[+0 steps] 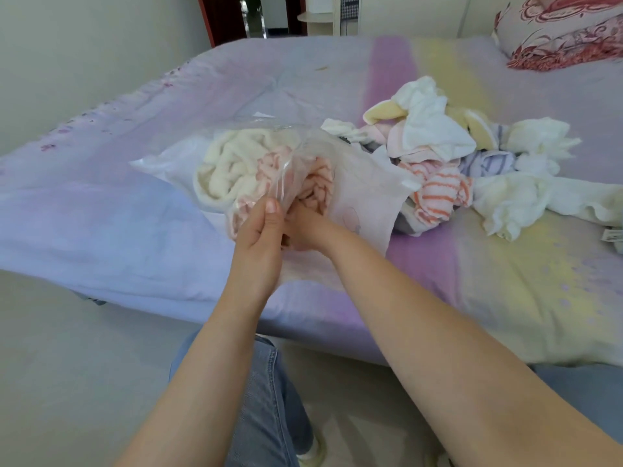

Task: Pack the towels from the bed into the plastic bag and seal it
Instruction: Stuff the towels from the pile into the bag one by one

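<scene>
The left hand (261,230) is closed in a pinch on the rim of the plastic bag (367,193), thumb up and pressed against the clear film at the bag's mouth. The right hand (305,227) is pushed into that mouth just beside the left; its fingers are buried among the cloth inside, so how far they are curled cannot be told, though they are in contact with a pink towel (320,187). The two hands touch each other at the opening.

The bag lies on its side on the bed (135,230), near the bed's front edge, its mouth facing the person. It is already bulging: a cream towel (229,163) fills the left part of it, and pink cloth shows through the film beside it. The right-hand flap of the bag is whitish with a faint printed shape.

Just beyond the bag, toward the right side of the bed, sits a loose pile of towels (438,139) still outside it: white ones, a pale yellow one, a lilac-striped one, and an orange-striped towel (438,197) touching the bag's right flap. More white cloth trails toward the bed's right edge.

The bed cover is banded in lilac, pink and yellow. A red-patterned pillow (556,32) rests at the far right corner. Below the front edge, a leg in blue jeans (269,399) stands on the pale floor.
</scene>
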Available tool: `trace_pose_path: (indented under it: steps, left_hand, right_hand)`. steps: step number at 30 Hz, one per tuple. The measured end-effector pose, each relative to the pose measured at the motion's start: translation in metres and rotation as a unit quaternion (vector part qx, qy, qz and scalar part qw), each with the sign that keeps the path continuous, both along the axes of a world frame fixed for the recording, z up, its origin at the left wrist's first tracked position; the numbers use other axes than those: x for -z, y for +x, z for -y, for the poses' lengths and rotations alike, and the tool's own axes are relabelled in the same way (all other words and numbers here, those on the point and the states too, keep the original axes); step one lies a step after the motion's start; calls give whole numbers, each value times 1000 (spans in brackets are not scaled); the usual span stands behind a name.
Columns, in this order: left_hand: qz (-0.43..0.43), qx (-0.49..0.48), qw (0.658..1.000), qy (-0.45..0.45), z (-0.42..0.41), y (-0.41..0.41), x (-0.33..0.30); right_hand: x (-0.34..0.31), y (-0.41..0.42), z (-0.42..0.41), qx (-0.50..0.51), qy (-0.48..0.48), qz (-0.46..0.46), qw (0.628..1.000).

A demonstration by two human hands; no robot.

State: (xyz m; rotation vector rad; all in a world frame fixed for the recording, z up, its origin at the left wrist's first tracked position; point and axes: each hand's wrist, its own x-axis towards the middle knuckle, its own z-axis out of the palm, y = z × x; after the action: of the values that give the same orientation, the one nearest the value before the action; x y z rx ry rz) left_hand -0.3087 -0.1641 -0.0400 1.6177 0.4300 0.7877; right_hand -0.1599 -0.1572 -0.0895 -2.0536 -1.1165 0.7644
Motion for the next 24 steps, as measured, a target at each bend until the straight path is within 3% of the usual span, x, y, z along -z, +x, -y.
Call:
trace_pose_path:
  steps: [1, 3, 6, 9, 11, 15, 19, 24]
  left_hand:
    - [2, -2, 1000, 10, 0, 1, 2]
    - [5, -3, 999, 38, 4, 3, 7]
    - [-19, -35, 991, 131, 9, 5, 16]
    - [-113, -114, 949, 272, 6, 5, 33]
    - [-214, -155, 915, 304, 7, 3, 39]
    - [-322, -99, 906, 258, -1, 14, 51]
    - [-353, -60, 886, 293, -32, 43, 72]
    - [-382, -96, 865, 311, -95, 75, 85]
  right_hand:
    - [-3, -2, 12, 5, 12, 34, 999]
    - [-8, -12, 48, 36, 67, 17, 997]
    - [0, -25, 104, 174, 125, 56, 975]
    - [19, -30, 141, 363, 224, 131, 895]
    - [34, -26, 152, 405, 265, 106, 869]
    - [45, -20, 139, 316, 212, -32, 924]
    - [34, -15, 106, 208, 195, -23, 958]
    - [29, 16, 51, 127, 124, -33, 984]
